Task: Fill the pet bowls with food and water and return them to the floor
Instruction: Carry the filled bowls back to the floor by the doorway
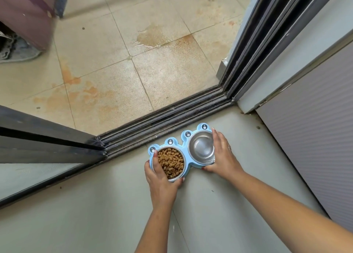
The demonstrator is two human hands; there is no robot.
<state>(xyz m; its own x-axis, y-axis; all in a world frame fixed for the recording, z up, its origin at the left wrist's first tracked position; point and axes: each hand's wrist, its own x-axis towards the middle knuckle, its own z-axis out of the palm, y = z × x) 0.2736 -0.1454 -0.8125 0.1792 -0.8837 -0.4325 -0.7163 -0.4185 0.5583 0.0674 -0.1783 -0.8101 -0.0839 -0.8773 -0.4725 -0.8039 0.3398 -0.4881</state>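
No text, label, brand or number can be read anywhere. The blue feeder (183, 140) carries only round painted eye marks, not letters or signs.

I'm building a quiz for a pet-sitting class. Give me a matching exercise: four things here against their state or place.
1 left bowl
2 right bowl
3 blue stand
4 door track

A shiny steel, no kibble
B dark grooves beyond the stand
C full of brown kibble
D gripped by left hand and right hand

Pairs: 1-C, 2-A, 3-D, 4-B
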